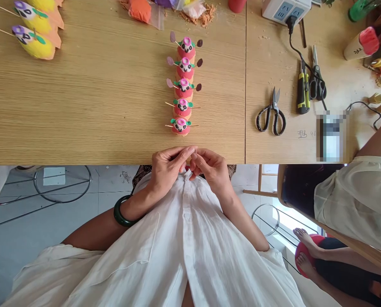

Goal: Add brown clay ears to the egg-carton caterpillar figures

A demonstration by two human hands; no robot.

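My left hand (167,167) and my right hand (212,167) meet fingertip to fingertip at the table's front edge. Both are closed in a pinch; whatever lies between the fingers is too small or hidden to make out. Just beyond them stands a row of several small clay figures (184,87) with red bodies, white faces, pink rings on top and green side pieces. Thin sticks poke out on both sides. On the three farthest figures the sticks carry flat oval clay pieces (170,61), pale on the left and dark on the right; the two nearest have bare sticks.
Yellow clay figures (37,42) stand at the far left. Orange clay (139,10) in a bag lies at the back. To the right are black-handled scissors (271,115), a yellow-black cutter (303,91), a power strip (286,10) and a co-worker's arm (377,136).
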